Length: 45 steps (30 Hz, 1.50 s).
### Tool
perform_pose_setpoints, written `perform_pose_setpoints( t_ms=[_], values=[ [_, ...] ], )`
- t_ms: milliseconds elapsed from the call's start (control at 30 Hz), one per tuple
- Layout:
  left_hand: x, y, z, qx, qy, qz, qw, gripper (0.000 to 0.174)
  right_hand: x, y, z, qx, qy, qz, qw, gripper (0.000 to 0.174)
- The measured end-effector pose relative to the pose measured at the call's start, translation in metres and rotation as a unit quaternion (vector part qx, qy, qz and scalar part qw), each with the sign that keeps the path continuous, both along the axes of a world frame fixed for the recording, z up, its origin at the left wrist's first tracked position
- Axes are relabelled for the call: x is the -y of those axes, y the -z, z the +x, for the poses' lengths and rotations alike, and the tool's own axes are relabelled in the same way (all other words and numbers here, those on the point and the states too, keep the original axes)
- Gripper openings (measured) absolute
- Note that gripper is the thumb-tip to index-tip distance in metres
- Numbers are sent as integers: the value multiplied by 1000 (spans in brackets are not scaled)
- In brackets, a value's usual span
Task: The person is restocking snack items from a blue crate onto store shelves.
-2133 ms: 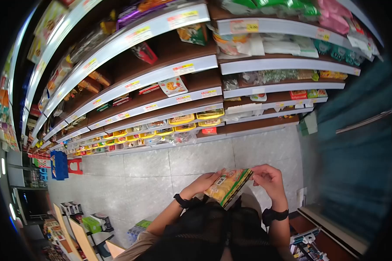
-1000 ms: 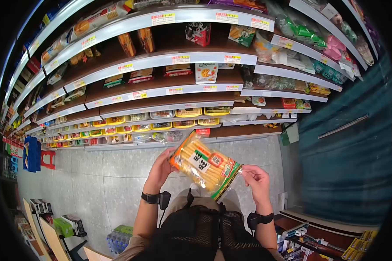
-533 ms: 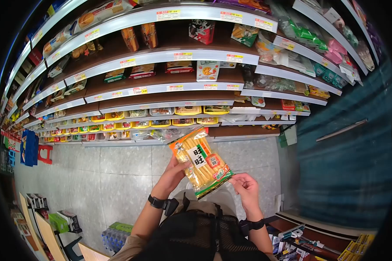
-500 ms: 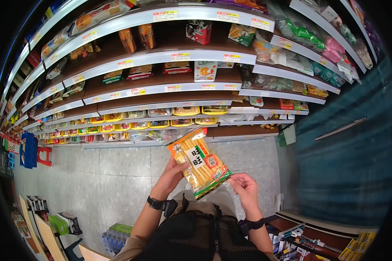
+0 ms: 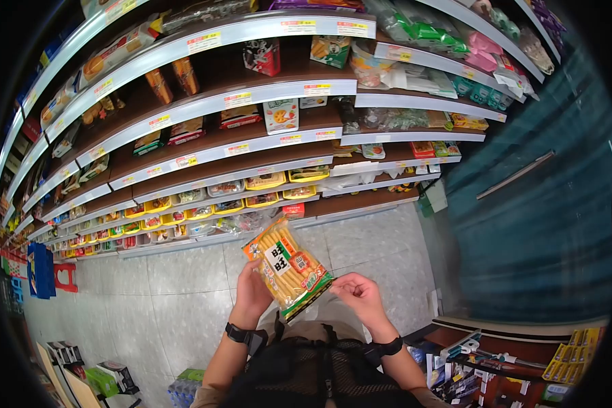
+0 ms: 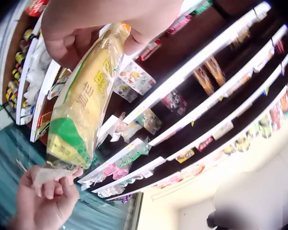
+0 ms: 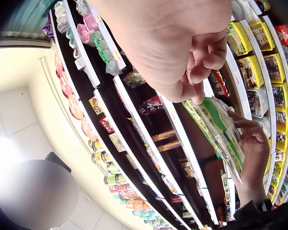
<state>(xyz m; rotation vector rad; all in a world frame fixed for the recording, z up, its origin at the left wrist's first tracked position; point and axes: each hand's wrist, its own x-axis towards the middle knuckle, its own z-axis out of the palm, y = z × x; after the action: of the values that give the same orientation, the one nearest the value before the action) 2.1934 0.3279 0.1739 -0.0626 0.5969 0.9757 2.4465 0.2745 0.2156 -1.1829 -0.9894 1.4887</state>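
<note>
A clear plastic bag of rice crackers (image 5: 289,268), with orange and green ends and large dark characters, is held up in front of the person's body. My left hand (image 5: 253,294) grips its left side, with the thumb over the front. At the lower right corner, my right hand (image 5: 360,296) pinches the bag's green edge between thumb and finger. In the left wrist view the bag (image 6: 89,91) hangs edge-on between both hands. From the right wrist, the right fingertips sit right at the bag's corner (image 7: 194,108), its green end showing beside them.
Long store shelves (image 5: 224,102) with packaged snacks curve across the front. Yellow-edged bins (image 5: 262,180) line the lower tiers. A teal curtain (image 5: 537,224) hangs at the right. Red stool (image 5: 66,277) and blue crate (image 5: 41,270) stand at the far left; a stocked rack (image 5: 483,360) is at lower right.
The bag was tilted away two seconds ago; its printed front then turned up toward the head camera. Since half a second ago, bag, hands and shelves have shifted left in the head view.
</note>
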Motion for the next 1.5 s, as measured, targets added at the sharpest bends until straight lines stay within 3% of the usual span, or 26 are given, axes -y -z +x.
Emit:
perform_pose_setpoints(
  t_ms=[233, 367, 667, 733, 767, 833, 900, 967, 1167, 1300, 1367, 1400, 1467, 1500],
  values=[
    [9, 22, 33, 102, 45, -54, 992, 61, 3, 7, 20, -1, -11, -14, 1000, 11],
    [7, 24, 42, 80, 74, -49, 993, 59, 6, 9, 29, -23, -2, -16, 1000, 11],
    [-1, 50, 85, -159, 95, 72, 980, 51, 6, 9, 63, -3, 38, -40, 998, 9],
    [-7, 49, 92, -268, 124, 86, 952, 52, 1, 6, 71, -6, 50, -38, 998, 11],
    [-8, 50, 93, -269, 124, 85, 951, 52, 0, 5, 74, -7, 50, -39, 998, 11],
    [-13, 58, 95, -369, 160, 122, 907, 53, -1, 4, 78, -20, 60, -40, 997, 11],
    [-16, 60, 94, -394, 154, 153, 893, 53, -2, 2, 80, -22, 63, -43, 997, 11],
    [-19, 58, 91, -470, 153, 206, 844, 54, -3, 1, 81, -23, 66, -47, 996, 11],
    [-28, 50, 77, -513, 146, 248, 809, 51, -8, 2, 77, -12, 61, -40, 997, 10],
    [-37, 34, 68, -503, 104, 237, 825, 48, -12, -1, 65, -23, 45, -44, 998, 8],
    [-41, 30, 64, -441, 65, 185, 876, 44, -14, -3, 59, -27, 40, -47, 998, 7],
    [-43, 30, 62, -442, 65, 183, 876, 44, -14, -3, 56, -24, 31, -57, 998, 5],
    [-49, 25, 57, -323, 6, 136, 936, 43, -16, -3, 48, -23, 23, -65, 997, 6],
    [-50, 19, 56, -324, 6, 137, 936, 43, -18, -4, 43, -18, 21, -75, 997, 8]
  ],
)
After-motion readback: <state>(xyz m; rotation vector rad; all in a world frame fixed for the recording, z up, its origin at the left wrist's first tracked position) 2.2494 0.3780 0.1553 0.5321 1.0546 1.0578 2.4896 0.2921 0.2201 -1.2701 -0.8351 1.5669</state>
